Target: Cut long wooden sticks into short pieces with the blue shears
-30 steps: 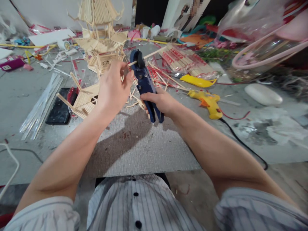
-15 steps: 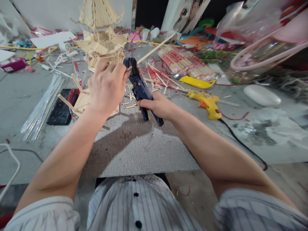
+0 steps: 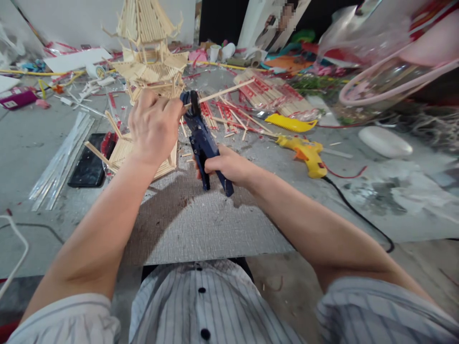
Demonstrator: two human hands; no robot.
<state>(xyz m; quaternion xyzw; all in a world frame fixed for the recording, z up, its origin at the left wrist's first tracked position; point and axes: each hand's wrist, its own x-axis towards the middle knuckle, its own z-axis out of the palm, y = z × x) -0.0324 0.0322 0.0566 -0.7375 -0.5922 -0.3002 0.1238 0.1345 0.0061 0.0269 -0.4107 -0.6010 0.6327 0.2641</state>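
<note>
My right hand point(image 3: 227, 165) is closed around the handles of a dark blue hand cutter point(image 3: 202, 136), its head pointing up and away from me. A thin wooden stick point(image 3: 227, 91) passes through the cutter's jaws and sticks out to the right. My left hand point(image 3: 154, 124) pinches the stick's near end close beside the jaws; its fingertips are partly hidden. Behind and below the left hand is a wooden stick platform point(image 3: 120, 155) with short upright posts. Farther back stands a tiered pagoda model point(image 3: 148, 24) built of the same sticks.
A yellow hot glue gun point(image 3: 304, 153) and a yellow-handled cutter knife point(image 3: 291, 123) lie to the right, near packs of wrapped sticks point(image 3: 254, 91). On the left are a black phone point(image 3: 88, 165) and clear glue sticks point(image 3: 59, 160). A white oval object point(image 3: 385, 142) rests farther right.
The cutter and my right hand have shifted slightly left and toward me. The stick's free end has swung lower, so it lies at a flatter angle.
</note>
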